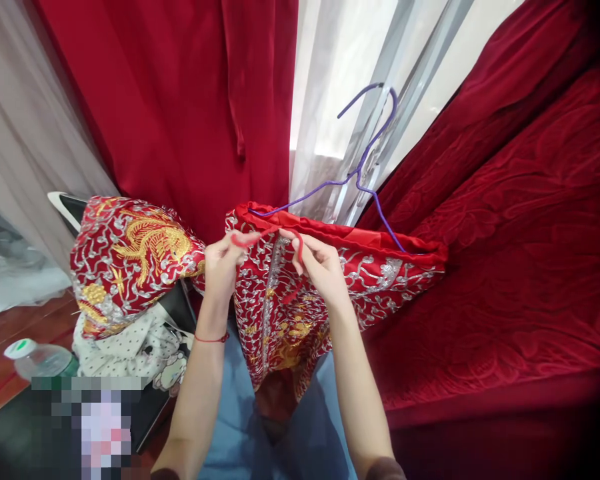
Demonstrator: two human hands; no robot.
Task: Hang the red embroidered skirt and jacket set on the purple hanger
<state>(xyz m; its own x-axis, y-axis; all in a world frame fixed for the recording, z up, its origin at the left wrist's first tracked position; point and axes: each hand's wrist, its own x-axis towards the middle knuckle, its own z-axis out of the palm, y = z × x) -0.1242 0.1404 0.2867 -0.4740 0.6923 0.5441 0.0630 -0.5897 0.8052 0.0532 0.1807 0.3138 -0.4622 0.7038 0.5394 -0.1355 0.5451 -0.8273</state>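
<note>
A red skirt embroidered in silver and gold (370, 280) hangs from a purple wire hanger (360, 173) in front of me. My left hand (223, 263) pinches one end of a thin red tie string (260, 237) at the waistband. My right hand (320, 263) pinches the other part of that string, which loops down beside its fingers. Both hands sit at the top edge of the skirt near its centre seam. A red thread bracelet circles my left wrist.
A second embroidered red garment (130, 260) lies draped over a stand at the left, with a polka-dot cloth (135, 347) under it. A plastic bottle (37, 360) stands lower left. A red quilted bed cover (520, 267) fills the right, and red curtains (180, 100) hang behind.
</note>
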